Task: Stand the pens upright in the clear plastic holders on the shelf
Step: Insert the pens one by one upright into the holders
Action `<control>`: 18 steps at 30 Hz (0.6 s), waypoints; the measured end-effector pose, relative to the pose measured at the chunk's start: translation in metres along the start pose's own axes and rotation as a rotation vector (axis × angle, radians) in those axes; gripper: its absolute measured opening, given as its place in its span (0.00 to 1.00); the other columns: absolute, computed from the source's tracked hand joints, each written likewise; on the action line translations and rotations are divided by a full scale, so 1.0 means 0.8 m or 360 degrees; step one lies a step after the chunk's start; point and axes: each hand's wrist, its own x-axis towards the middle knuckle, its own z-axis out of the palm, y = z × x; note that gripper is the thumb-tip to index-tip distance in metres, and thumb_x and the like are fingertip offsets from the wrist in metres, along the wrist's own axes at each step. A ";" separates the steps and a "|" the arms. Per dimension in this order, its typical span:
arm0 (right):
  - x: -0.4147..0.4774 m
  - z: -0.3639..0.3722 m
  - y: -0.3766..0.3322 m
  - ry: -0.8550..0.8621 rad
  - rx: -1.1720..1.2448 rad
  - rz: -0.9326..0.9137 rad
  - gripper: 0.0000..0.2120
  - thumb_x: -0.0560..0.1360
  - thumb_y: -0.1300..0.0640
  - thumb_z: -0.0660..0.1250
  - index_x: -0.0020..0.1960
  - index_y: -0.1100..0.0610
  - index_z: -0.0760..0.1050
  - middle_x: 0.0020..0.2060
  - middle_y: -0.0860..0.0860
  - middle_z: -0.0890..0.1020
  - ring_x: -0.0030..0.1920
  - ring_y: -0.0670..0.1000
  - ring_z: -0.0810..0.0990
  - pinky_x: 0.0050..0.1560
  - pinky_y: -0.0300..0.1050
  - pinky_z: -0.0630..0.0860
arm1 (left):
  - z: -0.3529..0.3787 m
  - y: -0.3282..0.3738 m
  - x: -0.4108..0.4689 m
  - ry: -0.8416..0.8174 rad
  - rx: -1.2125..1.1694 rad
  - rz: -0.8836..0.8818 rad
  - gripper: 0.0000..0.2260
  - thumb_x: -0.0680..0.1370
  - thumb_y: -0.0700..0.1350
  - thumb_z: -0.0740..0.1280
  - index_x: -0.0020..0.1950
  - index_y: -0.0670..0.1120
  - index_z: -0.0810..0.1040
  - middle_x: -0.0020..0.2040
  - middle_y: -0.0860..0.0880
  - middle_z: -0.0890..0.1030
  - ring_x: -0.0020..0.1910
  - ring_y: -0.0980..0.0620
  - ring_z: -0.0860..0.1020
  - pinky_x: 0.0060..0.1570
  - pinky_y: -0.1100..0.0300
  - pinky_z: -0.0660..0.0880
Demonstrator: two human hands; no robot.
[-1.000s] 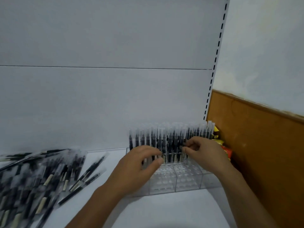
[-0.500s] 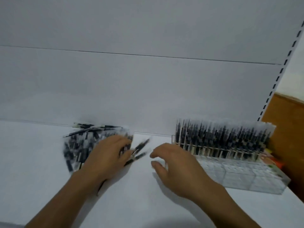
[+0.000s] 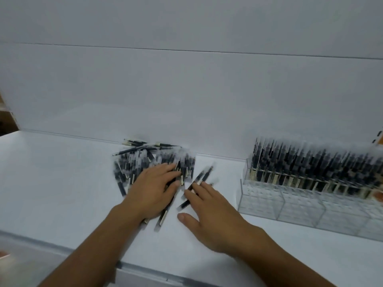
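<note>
A loose pile of black pens (image 3: 145, 162) in clear sleeves lies on the white shelf (image 3: 62, 183). My left hand (image 3: 152, 189) lies flat on the pile's right side, fingers spread over several pens. My right hand (image 3: 209, 212) rests beside it with straight fingers touching two stray pens (image 3: 202, 176). At the right stands the clear plastic holder (image 3: 290, 206); its back rows hold several upright pens (image 3: 310, 166), while its front cells hold none. The frame is blurred.
The white back panel (image 3: 186, 90) rises behind the shelf. The shelf's front edge (image 3: 145, 268) runs across the bottom. A brown surface (image 3: 6, 121) shows at the far left, and an orange-brown edge (image 3: 380, 139) at the far right.
Both hands left the holder and moved left to the loose pile. The view swung left, so the holder now sits at the right edge.
</note>
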 end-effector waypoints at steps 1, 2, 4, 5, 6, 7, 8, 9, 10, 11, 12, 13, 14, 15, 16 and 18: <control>-0.009 -0.001 0.001 -0.0011 0.0014 -0.0030 0.31 0.80 0.35 0.47 0.79 0.46 0.47 0.79 0.46 0.44 0.78 0.47 0.37 0.77 0.48 0.39 | -0.001 0.001 0.001 -0.0004 -0.0003 -0.0002 0.20 0.82 0.56 0.55 0.74 0.55 0.68 0.76 0.57 0.62 0.76 0.57 0.57 0.75 0.54 0.52; -0.018 -0.003 0.001 -0.0020 0.0026 -0.0063 0.31 0.80 0.35 0.47 0.79 0.46 0.47 0.79 0.45 0.44 0.78 0.46 0.37 0.77 0.47 0.39 | -0.001 0.002 0.002 -0.0007 -0.0005 -0.0006 0.20 0.82 0.56 0.55 0.74 0.54 0.68 0.76 0.57 0.62 0.76 0.56 0.58 0.75 0.54 0.52; -0.037 -0.006 0.000 -0.0031 0.0058 -0.0124 0.31 0.80 0.35 0.47 0.79 0.46 0.50 0.79 0.42 0.45 0.77 0.43 0.36 0.75 0.43 0.37 | -0.004 0.007 0.004 -0.0007 0.0008 0.0001 0.21 0.82 0.57 0.56 0.74 0.53 0.68 0.76 0.55 0.64 0.75 0.55 0.59 0.74 0.54 0.53; -0.047 -0.007 0.000 -0.0025 0.0088 -0.0149 0.30 0.80 0.35 0.48 0.79 0.45 0.51 0.79 0.41 0.45 0.77 0.41 0.36 0.74 0.41 0.36 | -0.006 0.010 0.005 0.0010 0.0011 0.0015 0.21 0.82 0.56 0.57 0.73 0.53 0.69 0.75 0.54 0.66 0.74 0.54 0.61 0.74 0.55 0.54; -0.056 -0.007 0.000 -0.0010 0.0124 -0.0175 0.30 0.80 0.34 0.48 0.79 0.44 0.52 0.78 0.39 0.45 0.76 0.39 0.36 0.73 0.39 0.35 | -0.009 0.015 0.006 0.0044 0.0004 0.0032 0.21 0.81 0.56 0.58 0.72 0.52 0.70 0.74 0.54 0.68 0.73 0.54 0.63 0.72 0.56 0.55; -0.065 -0.006 0.000 0.0015 0.0159 -0.0202 0.30 0.80 0.34 0.49 0.78 0.43 0.53 0.78 0.38 0.45 0.75 0.37 0.35 0.73 0.38 0.35 | -0.011 0.020 0.008 0.0080 -0.0009 0.0050 0.20 0.81 0.56 0.59 0.71 0.51 0.72 0.71 0.53 0.71 0.71 0.53 0.66 0.71 0.57 0.57; -0.074 -0.003 0.001 0.0045 0.0186 -0.0230 0.30 0.79 0.33 0.49 0.78 0.43 0.54 0.78 0.36 0.46 0.75 0.36 0.36 0.74 0.38 0.36 | -0.013 0.026 0.009 0.0105 -0.0018 0.0065 0.20 0.81 0.56 0.60 0.70 0.50 0.73 0.69 0.53 0.74 0.69 0.53 0.68 0.69 0.57 0.59; -0.081 -0.001 0.002 0.0096 0.0196 -0.0267 0.30 0.79 0.33 0.49 0.78 0.42 0.56 0.77 0.36 0.48 0.75 0.35 0.37 0.76 0.39 0.39 | -0.014 0.033 0.010 0.0107 -0.0013 0.0073 0.19 0.80 0.56 0.62 0.69 0.50 0.75 0.66 0.53 0.77 0.66 0.52 0.71 0.67 0.57 0.63; -0.087 0.002 0.003 0.0186 0.0183 -0.0314 0.31 0.78 0.32 0.50 0.77 0.43 0.59 0.77 0.36 0.52 0.76 0.35 0.42 0.77 0.41 0.45 | -0.015 0.038 0.011 0.0087 0.0002 0.0076 0.19 0.79 0.56 0.62 0.67 0.50 0.76 0.62 0.53 0.79 0.62 0.52 0.73 0.64 0.56 0.67; -0.093 0.004 0.004 0.0328 0.0154 -0.0356 0.30 0.78 0.32 0.52 0.75 0.45 0.65 0.76 0.38 0.59 0.76 0.37 0.50 0.76 0.42 0.53 | -0.014 0.044 0.013 0.0057 0.0011 0.0075 0.18 0.79 0.57 0.63 0.64 0.51 0.78 0.58 0.53 0.80 0.58 0.52 0.75 0.60 0.55 0.71; -0.097 0.006 0.004 0.0512 0.0132 -0.0385 0.29 0.78 0.33 0.54 0.72 0.47 0.71 0.73 0.41 0.67 0.75 0.40 0.60 0.73 0.42 0.62 | -0.014 0.050 0.015 0.0027 0.0006 0.0065 0.17 0.78 0.58 0.63 0.61 0.51 0.80 0.53 0.54 0.81 0.54 0.53 0.76 0.54 0.55 0.73; -0.100 0.007 0.004 0.0669 0.0142 -0.0391 0.27 0.78 0.35 0.57 0.67 0.49 0.76 0.69 0.44 0.74 0.72 0.44 0.68 0.68 0.43 0.70 | -0.014 0.055 0.017 -0.0001 0.0000 0.0039 0.17 0.77 0.59 0.63 0.58 0.51 0.80 0.50 0.54 0.81 0.50 0.54 0.76 0.50 0.56 0.74; -0.101 0.007 0.003 0.0776 0.0182 -0.0380 0.24 0.78 0.36 0.59 0.63 0.51 0.79 0.65 0.45 0.78 0.67 0.46 0.74 0.63 0.44 0.75 | -0.015 0.060 0.019 -0.0035 0.0011 -0.0004 0.17 0.77 0.61 0.63 0.56 0.51 0.80 0.49 0.54 0.80 0.48 0.55 0.77 0.47 0.57 0.75; -0.100 0.008 0.003 0.0852 0.0217 -0.0370 0.22 0.78 0.38 0.60 0.60 0.52 0.81 0.61 0.46 0.80 0.62 0.48 0.77 0.58 0.46 0.78 | -0.015 0.064 0.022 -0.0086 0.0051 -0.0047 0.18 0.76 0.62 0.63 0.55 0.51 0.80 0.48 0.54 0.80 0.46 0.55 0.77 0.46 0.57 0.76; -0.099 0.009 0.004 0.0909 0.0226 -0.0366 0.21 0.78 0.40 0.61 0.58 0.53 0.82 0.58 0.47 0.82 0.58 0.49 0.79 0.54 0.46 0.79 | -0.014 0.068 0.025 -0.0158 0.0122 -0.0078 0.19 0.76 0.63 0.63 0.54 0.50 0.79 0.48 0.53 0.80 0.45 0.54 0.77 0.45 0.56 0.76; -0.097 0.011 0.004 0.0965 0.0203 -0.0363 0.17 0.77 0.42 0.64 0.53 0.53 0.83 0.53 0.48 0.83 0.53 0.50 0.80 0.48 0.46 0.79 | -0.013 0.075 0.030 -0.0290 0.0270 -0.0119 0.22 0.75 0.65 0.62 0.56 0.49 0.77 0.49 0.51 0.79 0.45 0.53 0.77 0.44 0.56 0.75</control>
